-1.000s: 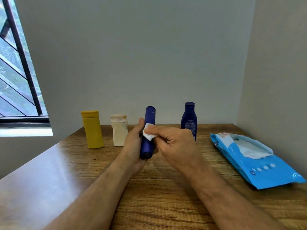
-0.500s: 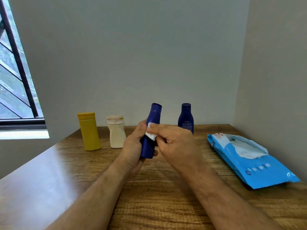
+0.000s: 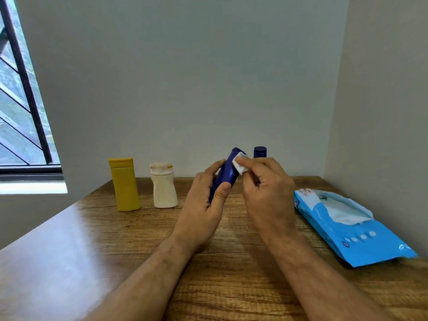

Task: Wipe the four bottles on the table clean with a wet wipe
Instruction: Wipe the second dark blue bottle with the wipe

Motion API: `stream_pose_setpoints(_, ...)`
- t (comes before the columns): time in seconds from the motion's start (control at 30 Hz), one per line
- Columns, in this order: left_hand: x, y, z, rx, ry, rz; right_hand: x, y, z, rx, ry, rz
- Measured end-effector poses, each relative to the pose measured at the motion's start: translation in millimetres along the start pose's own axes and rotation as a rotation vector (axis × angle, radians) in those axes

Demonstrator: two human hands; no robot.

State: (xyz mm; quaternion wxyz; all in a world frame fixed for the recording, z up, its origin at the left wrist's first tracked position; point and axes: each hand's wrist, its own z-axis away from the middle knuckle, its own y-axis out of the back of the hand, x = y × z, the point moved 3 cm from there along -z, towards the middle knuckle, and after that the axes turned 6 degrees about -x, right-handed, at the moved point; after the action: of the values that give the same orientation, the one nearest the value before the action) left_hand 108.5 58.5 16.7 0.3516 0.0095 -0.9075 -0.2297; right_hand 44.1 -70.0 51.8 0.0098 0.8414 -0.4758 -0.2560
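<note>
Four bottles, one of them in hand

Two hands are working above the wooden table [image 3: 69, 262], and I am taking the wipe packet [image 3: 361, 237] as my landmark. My left hand [image 3: 203, 205] is gripping the slim blue bottle [image 3: 228, 172], fingers and thumb curled round its lower body, so the bottle is lifted off the table and tilting with its top leaning toward the packet. My right hand [image 3: 266, 188] is pinching a small folded white wet wipe [image 3: 239, 162] between thumb and fingers and pressing it against the upper part of that bottle.

Well to the left of the packet, beyond my hands, the yellow bottle [image 3: 125, 184] and the cream bottle [image 3: 163, 185] are standing upright just beside each other near the back wall, the yellow one farther from the packet. Between those two and the packet, the dark blue bottle [image 3: 260, 152] is showing only its cap above my right hand; I cannot tell how its body is sitting.

The packet itself is lying flat on the table's right side, its flap open, with a white wipe showing at the opening.
</note>
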Motion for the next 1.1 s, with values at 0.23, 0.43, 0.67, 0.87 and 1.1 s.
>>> stream_pose_setpoints(0.23, 0, 0, -2, 0.005, 0.079, 0.289, -4, -4, 0, -0.012, -0.065, -0.052)
stream_pose_setpoints(0.43, -2, -7, -3, -0.051, 0.121, 0.467, 4, -8, -1, -0.009, -0.237, -0.135)
stream_pose_setpoints(0.67, -2, -6, 0, -0.056, 0.053, 0.227, -4, -8, 0, -0.045, -0.061, -0.066)
stream_pose_setpoints(0.87, 1, -3, -2, -0.086, 0.032, 0.225, -7, -3, 0, -0.036, 0.077, -0.024)
stream_pose_setpoints(1.1, 8, -5, -2, -0.101, 0.178, 0.527, 6, -4, -3, 0.008, -0.329, -0.284)
